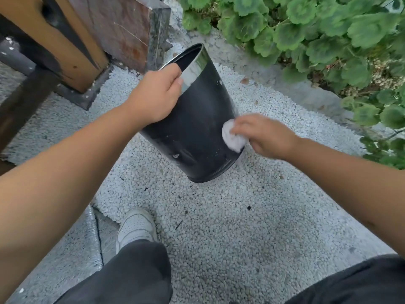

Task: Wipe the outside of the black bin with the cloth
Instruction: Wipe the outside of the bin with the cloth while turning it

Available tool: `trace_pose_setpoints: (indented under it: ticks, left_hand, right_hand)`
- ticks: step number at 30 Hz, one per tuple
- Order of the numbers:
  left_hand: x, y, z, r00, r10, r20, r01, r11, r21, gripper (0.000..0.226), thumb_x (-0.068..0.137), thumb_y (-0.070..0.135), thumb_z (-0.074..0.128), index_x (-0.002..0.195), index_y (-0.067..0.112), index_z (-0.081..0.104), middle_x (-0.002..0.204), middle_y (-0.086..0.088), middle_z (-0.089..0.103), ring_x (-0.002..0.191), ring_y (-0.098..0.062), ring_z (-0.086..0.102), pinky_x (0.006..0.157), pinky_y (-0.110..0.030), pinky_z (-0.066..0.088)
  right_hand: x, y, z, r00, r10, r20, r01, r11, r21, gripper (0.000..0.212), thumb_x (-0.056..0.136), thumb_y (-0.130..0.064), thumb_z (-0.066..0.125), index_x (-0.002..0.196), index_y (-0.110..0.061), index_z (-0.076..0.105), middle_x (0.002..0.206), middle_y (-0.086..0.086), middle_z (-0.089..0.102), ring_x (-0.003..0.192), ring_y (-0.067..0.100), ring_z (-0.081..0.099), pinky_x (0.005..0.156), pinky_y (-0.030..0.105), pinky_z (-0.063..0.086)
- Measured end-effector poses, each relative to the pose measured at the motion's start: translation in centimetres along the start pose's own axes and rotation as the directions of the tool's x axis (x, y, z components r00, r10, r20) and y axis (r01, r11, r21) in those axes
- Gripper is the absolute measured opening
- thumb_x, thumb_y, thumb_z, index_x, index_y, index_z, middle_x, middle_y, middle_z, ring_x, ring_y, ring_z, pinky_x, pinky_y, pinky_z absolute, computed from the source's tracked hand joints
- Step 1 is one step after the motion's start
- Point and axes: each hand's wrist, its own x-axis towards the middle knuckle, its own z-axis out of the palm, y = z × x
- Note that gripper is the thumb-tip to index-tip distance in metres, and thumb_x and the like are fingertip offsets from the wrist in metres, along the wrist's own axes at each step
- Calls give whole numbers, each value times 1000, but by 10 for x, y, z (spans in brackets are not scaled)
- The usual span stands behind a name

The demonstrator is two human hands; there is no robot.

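A tall black bin of smooth plastic or metal with a shiny silver band round its rim (197, 119) sits near the centre of the view, tilted so that its open mouth points toward eleven o'clock and its narrower base toward five o'clock. The base edge is low over a floor of pale grey pebbled paving (219, 227); whether it touches the paving cannot be told.

The left hand (156, 95) grips the bin at its rim, at ten o'clock from the bin's middle. Its fingers are curled tightly over the lip, with the thumb lying on the outside against the silver band.

The right hand (263, 134) is at four o'clock from the bin's middle, slightly blurred. Its fingers are bent and narrow, pinching a small bunched white cloth (232, 137) and pressing it against the outer wall of the bin near the base. The cloth touches the black surface on the bin's right side.

A few pale specks show on the dark wall of the bin.

At ten o'clock in the view stands a brown wooden post with a dark metal foot (65, 47), and just beside it a reddish-brown stone slab (122, 27). At one to three o'clock grows a bed of round-leaved green plants (317, 34). At six o'clock a white sneaker (137, 226) rests on the paving below a dark grey trouser leg (131, 275).
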Motion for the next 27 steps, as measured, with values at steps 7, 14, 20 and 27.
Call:
trace_pose_setpoints:
  ticks: [7, 14, 20, 27]
  left_hand:
    - [1, 2, -1, 999, 29, 27, -29, 999, -21, 19, 96, 30, 38, 87, 15, 43, 71, -2, 49, 69, -26, 46, 58, -33, 30]
    - [4, -7, -10, 999, -37, 31, 39, 998, -59, 17, 98, 28, 39, 86, 16, 43, 70, 1, 48, 72, -23, 45, 59, -30, 25]
    - [2, 3, -7, 997, -8, 81, 15, 996, -83, 22, 96, 29, 40, 81, 13, 43, 66, 2, 47, 63, -14, 43, 57, -32, 32]
    - [-12, -9, -19, 982, -16, 190, 52, 981, -185, 24, 89, 45, 46, 97, 28, 61, 76, 6, 62, 69, -8, 54, 67, -29, 43]
  right_hand:
    - [76, -39, -19, 961, -154, -230, 129, 984, -120, 56, 76, 1, 32, 123, -20, 53, 128, 10, 54, 112, 37, 49, 81, 53, 50]
    - [31, -45, 39, 938, -345, -33, 324, 906, -271, 46, 69, 11, 61, 106, -17, 63, 116, 7, 62, 96, 32, 51, 75, 42, 43]
    - [2, -34, 47, 892, -411, 188, 452, 829, -330, 34, 82, -3, 65, 108, -24, 58, 114, -1, 57, 99, 30, 53, 76, 42, 45]
    - [-5, -32, 25, 921, -306, 241, 360, 905, -228, 61, 62, 9, 71, 113, -22, 61, 119, 2, 61, 100, 29, 55, 57, 34, 51]
